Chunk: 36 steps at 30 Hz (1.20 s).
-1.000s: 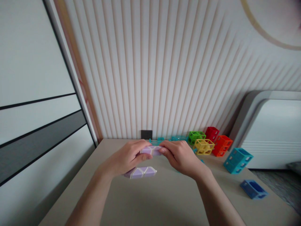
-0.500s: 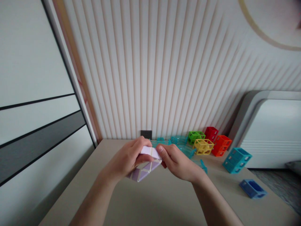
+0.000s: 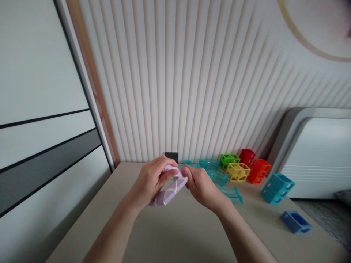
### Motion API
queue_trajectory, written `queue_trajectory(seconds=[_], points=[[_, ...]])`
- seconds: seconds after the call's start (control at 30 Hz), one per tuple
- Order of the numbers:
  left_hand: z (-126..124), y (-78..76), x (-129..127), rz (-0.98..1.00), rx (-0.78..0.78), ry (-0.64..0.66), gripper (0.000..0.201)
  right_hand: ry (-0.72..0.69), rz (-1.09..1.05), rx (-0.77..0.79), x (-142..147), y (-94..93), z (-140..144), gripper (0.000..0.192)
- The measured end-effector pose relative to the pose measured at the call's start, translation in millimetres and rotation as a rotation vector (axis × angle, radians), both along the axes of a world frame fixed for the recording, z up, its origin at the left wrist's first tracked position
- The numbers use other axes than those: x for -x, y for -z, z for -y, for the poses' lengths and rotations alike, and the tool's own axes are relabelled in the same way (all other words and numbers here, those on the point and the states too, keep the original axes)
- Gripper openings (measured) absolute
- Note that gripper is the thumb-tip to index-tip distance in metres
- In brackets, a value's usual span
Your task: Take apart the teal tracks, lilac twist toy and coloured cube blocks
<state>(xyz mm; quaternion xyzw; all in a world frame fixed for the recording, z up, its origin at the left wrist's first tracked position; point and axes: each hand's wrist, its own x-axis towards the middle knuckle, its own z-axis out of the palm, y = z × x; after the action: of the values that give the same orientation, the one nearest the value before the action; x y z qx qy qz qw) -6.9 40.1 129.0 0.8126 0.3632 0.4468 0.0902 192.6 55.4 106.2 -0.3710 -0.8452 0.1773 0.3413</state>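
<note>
A lilac-and-white snake twist puzzle [image 3: 168,193] made of triangular segments is held above the beige table [image 3: 175,233]. My left hand [image 3: 150,180] wraps its folded upper end, thumb on top. My right hand [image 3: 199,184] pinches the same end from the right, its fingertips touching the puzzle near my left thumb. The lower run of segments slants down to the left, below my left palm.
Clear teal curved track pieces [image 3: 226,182] lie just right of my hands. Behind them stand green [image 3: 229,160], yellow [image 3: 238,171], red [image 3: 248,156] and orange [image 3: 259,170] lattice blocks; a teal block [image 3: 276,187] and a blue one [image 3: 296,221] sit further right. A ribbed wall is behind.
The puzzle's upper part has been folded toward the lower run, which has tilted from flat to slanting. Both hands have moved closer together and slightly up.
</note>
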Motion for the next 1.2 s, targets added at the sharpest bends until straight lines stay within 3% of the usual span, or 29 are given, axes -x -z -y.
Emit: queue_trajectory(seconds=[0.2,0.33,0.47,0.6,0.73,0.9,1.0,1.13,1.2], points=[[2.3,0.4,-4.3,0.051,0.128,-0.022,0.030,0.071,0.166,-0.229,-7.9,-1.2,-1.0,0.057],[1.0,1.2,-7.5,0.168,0.433,0.033,0.039,0.106,0.255,-0.480,-14.4,-2.1,-3.9,0.059],[3.5,-7.5,-7.7,0.252,0.675,0.165,0.047,0.070,0.235,-0.718,-17.8,2.2,-5.4,0.056],[8.8,-15.1,-8.9,0.359,0.803,0.228,0.050,0.051,0.168,-0.822,-19.4,5.4,-7.1,0.051],[9.5,-13.9,-9.2,0.591,0.834,0.164,0.046,0.065,0.114,-0.874,-20.9,3.0,-13.3,0.036],[5.0,-8.0,-11.3,0.760,0.787,0.150,0.043,0.131,0.132,-0.790,-16.8,4.4,-18.6,0.034],[2.1,-2.6,-17.6,0.840,0.742,0.128,0.044,0.179,0.044,-0.660,-6.5,11.1,-16.0,0.031],[-3.5,7.0,-21.4,0.952,0.724,0.207,0.041,0.256,-0.207,-0.290,7.5,12.9,-8.6,0.031],[-7.6,12.1,-18.8,0.993,0.750,0.275,0.041,0.181,-0.317,-0.047,7.9,7.1,-5.4,0.032]])
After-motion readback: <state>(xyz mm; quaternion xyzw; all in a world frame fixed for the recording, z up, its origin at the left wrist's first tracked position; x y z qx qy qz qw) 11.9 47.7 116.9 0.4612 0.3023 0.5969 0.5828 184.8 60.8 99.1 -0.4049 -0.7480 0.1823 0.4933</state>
